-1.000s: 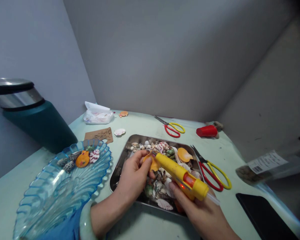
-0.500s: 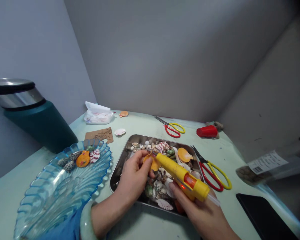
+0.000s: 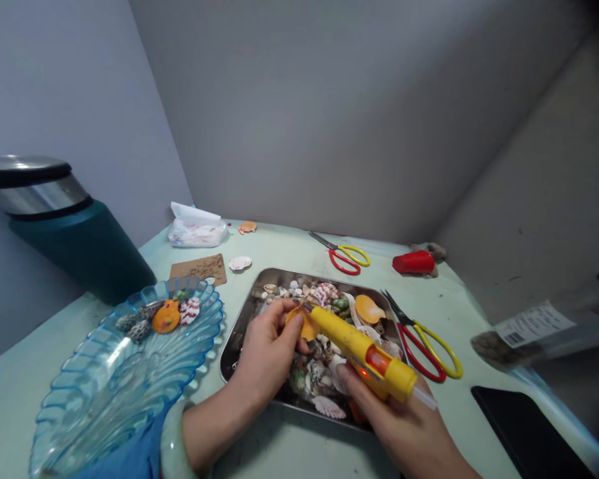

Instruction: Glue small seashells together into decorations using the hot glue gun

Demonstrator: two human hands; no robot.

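Pinched between the thumb and fingers of my left hand (image 3: 268,349) is an orange shell (image 3: 307,326), held over the metal tray (image 3: 239,317). My right hand (image 3: 404,419) grips a yellow hot glue gun (image 3: 357,342) with a red light lit on its side and a clear glue stick poking out of its back. The gun's nozzle is at the upper edge of the orange shell; whether it touches cannot be made out. Many mixed shells (image 3: 324,376) fill the tray below, with another orange shell (image 3: 369,309) near its right rim.
Left of the tray stands a blue clear dish (image 3: 130,379) with several shells, behind it a green bottle (image 3: 90,246). Scissors (image 3: 424,346) lie right of the tray, more scissors (image 3: 344,256) behind. A red cup (image 3: 413,262) and a black phone-like slab (image 3: 529,432) are to the right.
Almost nothing differs. The glue gun's rear end has shifted very slightly left in my right hand, while my left hand keeps the orange shell in the same place.
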